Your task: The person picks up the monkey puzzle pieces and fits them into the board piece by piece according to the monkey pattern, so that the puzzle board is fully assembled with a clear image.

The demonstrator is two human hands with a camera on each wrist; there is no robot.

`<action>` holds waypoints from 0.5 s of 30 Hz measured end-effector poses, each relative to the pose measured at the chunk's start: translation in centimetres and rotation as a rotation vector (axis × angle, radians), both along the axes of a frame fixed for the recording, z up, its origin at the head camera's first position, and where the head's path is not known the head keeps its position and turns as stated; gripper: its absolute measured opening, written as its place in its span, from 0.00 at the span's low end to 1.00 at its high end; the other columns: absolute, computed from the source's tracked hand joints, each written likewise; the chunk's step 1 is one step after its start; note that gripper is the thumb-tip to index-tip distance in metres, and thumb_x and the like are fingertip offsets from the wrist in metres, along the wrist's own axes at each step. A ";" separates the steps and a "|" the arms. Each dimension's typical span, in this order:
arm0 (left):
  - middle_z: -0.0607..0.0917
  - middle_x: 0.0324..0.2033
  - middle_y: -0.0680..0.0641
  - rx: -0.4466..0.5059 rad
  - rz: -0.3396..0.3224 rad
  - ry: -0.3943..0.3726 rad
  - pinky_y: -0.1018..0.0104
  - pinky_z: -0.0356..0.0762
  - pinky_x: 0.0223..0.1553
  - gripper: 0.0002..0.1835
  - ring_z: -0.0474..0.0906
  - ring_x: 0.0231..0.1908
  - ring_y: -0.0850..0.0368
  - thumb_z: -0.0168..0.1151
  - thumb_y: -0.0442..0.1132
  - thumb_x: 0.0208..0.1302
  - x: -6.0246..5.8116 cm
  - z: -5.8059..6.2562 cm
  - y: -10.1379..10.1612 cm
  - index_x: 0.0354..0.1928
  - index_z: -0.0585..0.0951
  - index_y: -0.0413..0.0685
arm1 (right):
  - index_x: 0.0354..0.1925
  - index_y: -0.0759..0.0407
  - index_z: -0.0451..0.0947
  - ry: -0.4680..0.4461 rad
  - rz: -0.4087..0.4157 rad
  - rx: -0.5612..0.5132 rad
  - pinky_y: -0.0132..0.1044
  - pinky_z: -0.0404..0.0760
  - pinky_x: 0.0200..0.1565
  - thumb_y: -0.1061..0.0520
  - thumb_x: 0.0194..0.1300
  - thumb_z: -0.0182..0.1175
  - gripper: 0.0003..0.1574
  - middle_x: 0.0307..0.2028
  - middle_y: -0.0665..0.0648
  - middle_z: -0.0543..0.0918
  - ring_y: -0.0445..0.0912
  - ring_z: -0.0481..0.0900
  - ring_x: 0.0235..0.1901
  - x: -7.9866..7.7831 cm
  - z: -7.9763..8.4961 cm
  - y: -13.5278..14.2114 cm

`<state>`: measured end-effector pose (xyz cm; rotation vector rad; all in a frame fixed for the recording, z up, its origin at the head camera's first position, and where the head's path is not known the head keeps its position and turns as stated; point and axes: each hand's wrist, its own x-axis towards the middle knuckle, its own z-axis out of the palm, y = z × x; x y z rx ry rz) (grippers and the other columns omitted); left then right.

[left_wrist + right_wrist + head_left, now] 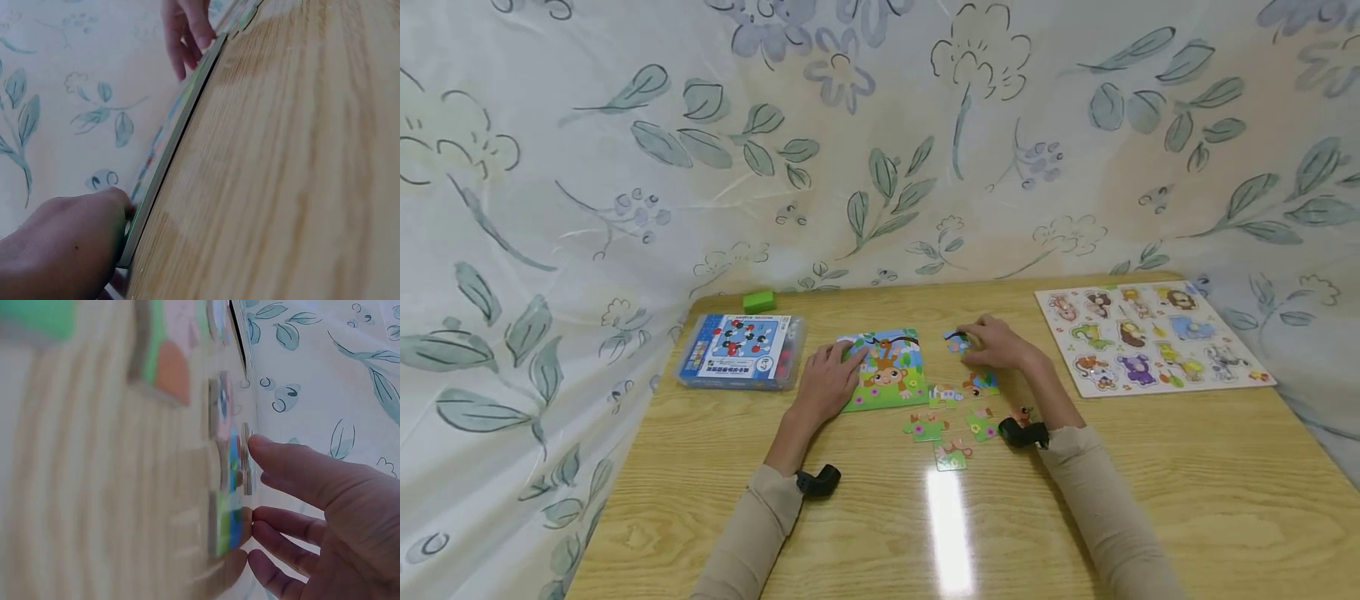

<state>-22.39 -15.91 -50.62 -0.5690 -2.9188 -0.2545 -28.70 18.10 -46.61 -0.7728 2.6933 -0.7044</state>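
Resting on the left edge of the board (889,382), my left hand (831,379) lies unclenched; my right hand (997,343) touches a piece (956,342) right of the board, pinching or not I cannot tell.

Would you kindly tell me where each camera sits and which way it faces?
Head: worn on the head, facing forward and down at the table and puzzle; left hand, right hand and both sleeves show.
Left wrist: on that wrist, looking low along the puzzle's edge; the left hand shows near, the right beyond.
Right wrist: on that wrist, looking low past loose pieces towards the floral cloth; only the right hand shows.
Shared: head and left wrist both show both hands and the puzzle.
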 end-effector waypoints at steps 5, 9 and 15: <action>0.71 0.65 0.44 0.086 0.000 -0.001 0.42 0.66 0.61 0.24 0.67 0.63 0.40 0.43 0.53 0.75 0.0 -0.3 0.1 0.69 0.69 0.62 | 0.68 0.66 0.66 -0.005 -0.022 -0.003 0.40 0.63 0.38 0.53 0.63 0.64 0.39 0.48 0.69 0.70 0.53 0.65 0.41 -0.1 -0.1 -0.3; 0.69 0.66 0.43 0.112 0.015 -0.033 0.42 0.63 0.63 0.24 0.65 0.64 0.40 0.42 0.54 0.75 0.0 -0.6 0.2 0.70 0.69 0.64 | 0.68 0.65 0.66 -0.026 -0.038 -0.004 0.39 0.61 0.38 0.54 0.63 0.65 0.38 0.46 0.68 0.68 0.52 0.62 0.40 -0.1 -0.2 -0.5; 0.61 0.72 0.41 0.205 0.037 -0.100 0.40 0.55 0.70 0.25 0.57 0.71 0.39 0.43 0.54 0.75 -0.2 -0.8 0.1 0.70 0.67 0.64 | 0.67 0.65 0.67 -0.052 -0.064 -0.046 0.43 0.67 0.40 0.56 0.64 0.63 0.35 0.51 0.71 0.66 0.54 0.65 0.41 0.1 0.1 -0.6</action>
